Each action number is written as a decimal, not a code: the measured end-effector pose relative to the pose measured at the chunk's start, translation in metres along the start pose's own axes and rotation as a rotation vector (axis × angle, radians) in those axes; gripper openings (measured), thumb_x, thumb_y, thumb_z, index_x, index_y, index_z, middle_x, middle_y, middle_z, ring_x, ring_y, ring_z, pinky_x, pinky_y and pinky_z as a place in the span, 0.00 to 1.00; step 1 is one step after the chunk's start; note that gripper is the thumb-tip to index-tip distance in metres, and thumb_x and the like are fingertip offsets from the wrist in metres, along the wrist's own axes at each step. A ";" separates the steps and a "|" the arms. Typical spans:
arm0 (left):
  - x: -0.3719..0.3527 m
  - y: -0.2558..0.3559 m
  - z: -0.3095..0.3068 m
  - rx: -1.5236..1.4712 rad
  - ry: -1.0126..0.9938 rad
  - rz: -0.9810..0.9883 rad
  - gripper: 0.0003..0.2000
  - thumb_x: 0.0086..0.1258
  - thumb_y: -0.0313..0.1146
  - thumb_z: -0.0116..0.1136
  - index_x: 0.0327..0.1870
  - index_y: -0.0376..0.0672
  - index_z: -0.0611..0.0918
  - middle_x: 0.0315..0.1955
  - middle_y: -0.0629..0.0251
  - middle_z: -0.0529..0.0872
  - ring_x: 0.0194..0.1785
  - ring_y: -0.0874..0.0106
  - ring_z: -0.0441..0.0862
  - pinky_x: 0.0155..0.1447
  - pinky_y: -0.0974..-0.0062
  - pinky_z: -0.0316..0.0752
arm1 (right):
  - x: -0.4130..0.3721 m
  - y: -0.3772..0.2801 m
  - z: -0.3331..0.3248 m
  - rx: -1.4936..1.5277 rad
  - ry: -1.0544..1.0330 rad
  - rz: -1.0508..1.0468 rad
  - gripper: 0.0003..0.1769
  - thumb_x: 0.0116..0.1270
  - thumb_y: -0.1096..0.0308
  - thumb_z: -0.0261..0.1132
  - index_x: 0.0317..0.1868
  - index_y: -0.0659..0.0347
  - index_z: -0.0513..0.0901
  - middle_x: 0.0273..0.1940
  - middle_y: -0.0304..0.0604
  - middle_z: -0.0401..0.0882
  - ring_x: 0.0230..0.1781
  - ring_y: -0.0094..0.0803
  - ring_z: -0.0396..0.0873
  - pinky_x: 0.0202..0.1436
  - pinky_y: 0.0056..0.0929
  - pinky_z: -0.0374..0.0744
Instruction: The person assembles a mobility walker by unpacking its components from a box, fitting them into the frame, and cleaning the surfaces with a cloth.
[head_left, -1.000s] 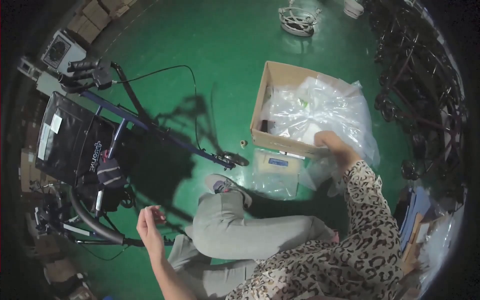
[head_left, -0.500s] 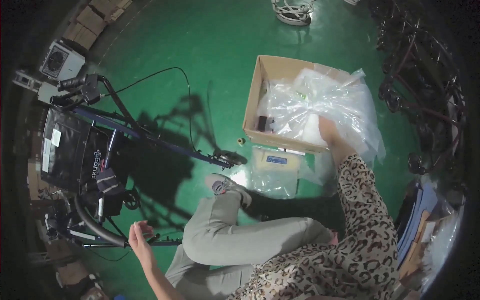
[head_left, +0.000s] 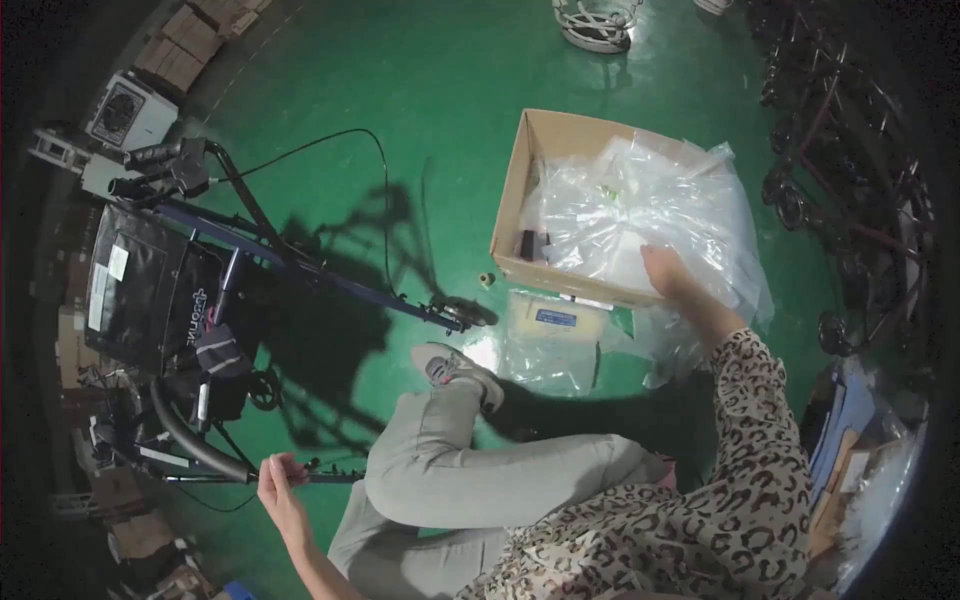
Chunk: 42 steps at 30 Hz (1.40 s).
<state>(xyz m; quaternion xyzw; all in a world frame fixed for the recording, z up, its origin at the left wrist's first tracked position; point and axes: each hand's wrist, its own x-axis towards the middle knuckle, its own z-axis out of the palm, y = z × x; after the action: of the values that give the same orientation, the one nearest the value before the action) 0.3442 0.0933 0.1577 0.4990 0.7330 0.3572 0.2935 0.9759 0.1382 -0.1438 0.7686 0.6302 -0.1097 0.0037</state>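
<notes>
A cardboard box (head_left: 507, 215) stands on the green floor, filled with clear plastic bags (head_left: 690, 200) that spill over its right side. My right hand (head_left: 668, 272) is at the box's near right side, fingers closed against the plastic beside a white piece (head_left: 628, 262). What those fingers grip, if anything, is hidden. At lower left, my left hand (head_left: 283, 478) is raised near the grey curved tube (head_left: 190, 435) of a dark blue walker frame (head_left: 290, 262). Its fingers are bent together; I cannot make out anything in them.
A flat plastic packet with a blue label (head_left: 556, 318) lies before the box. A small round part (head_left: 486, 280) is on the floor. Dark frames (head_left: 840, 190) stand on the right, and cartons (head_left: 180, 45) at upper left. Folded blue material (head_left: 845, 410) lies at lower right.
My right hand has drawn back a little toward the box's near right edge, showing more of the wrist. My left hand stays almost where it was. The view has shifted slightly.
</notes>
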 end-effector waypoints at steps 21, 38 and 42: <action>-0.044 -0.032 -0.060 -0.097 0.084 -0.038 0.12 0.76 0.39 0.50 0.39 0.41 0.82 0.27 0.70 0.78 0.31 0.79 0.74 0.37 0.83 0.68 | -0.003 -0.086 -0.129 0.921 0.266 0.127 0.10 0.64 0.66 0.66 0.40 0.64 0.81 0.29 0.41 0.79 0.23 0.30 0.76 0.30 0.28 0.74; 0.017 -0.134 0.022 -0.523 -0.282 0.027 0.13 0.75 0.40 0.49 0.46 0.40 0.80 0.30 0.71 0.78 0.25 0.78 0.73 0.27 0.77 0.70 | -0.083 -0.471 -0.153 1.204 -0.321 -0.566 0.06 0.69 0.69 0.62 0.33 0.61 0.76 0.26 0.36 0.75 0.19 0.21 0.70 0.20 0.19 0.67; 0.016 -0.167 0.029 -0.734 -0.204 -0.223 0.17 0.76 0.48 0.51 0.44 0.43 0.81 0.29 0.71 0.78 0.23 0.80 0.71 0.25 0.79 0.68 | -0.055 -0.488 -0.088 1.197 -0.392 -0.519 0.06 0.70 0.68 0.60 0.35 0.60 0.75 0.27 0.35 0.72 0.21 0.20 0.70 0.17 0.18 0.68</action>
<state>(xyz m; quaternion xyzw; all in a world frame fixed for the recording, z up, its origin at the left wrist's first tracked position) 0.2745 0.0743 0.0032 0.3113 0.5734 0.5098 0.5608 0.5073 0.1980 0.0166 0.4279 0.6127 -0.5740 -0.3348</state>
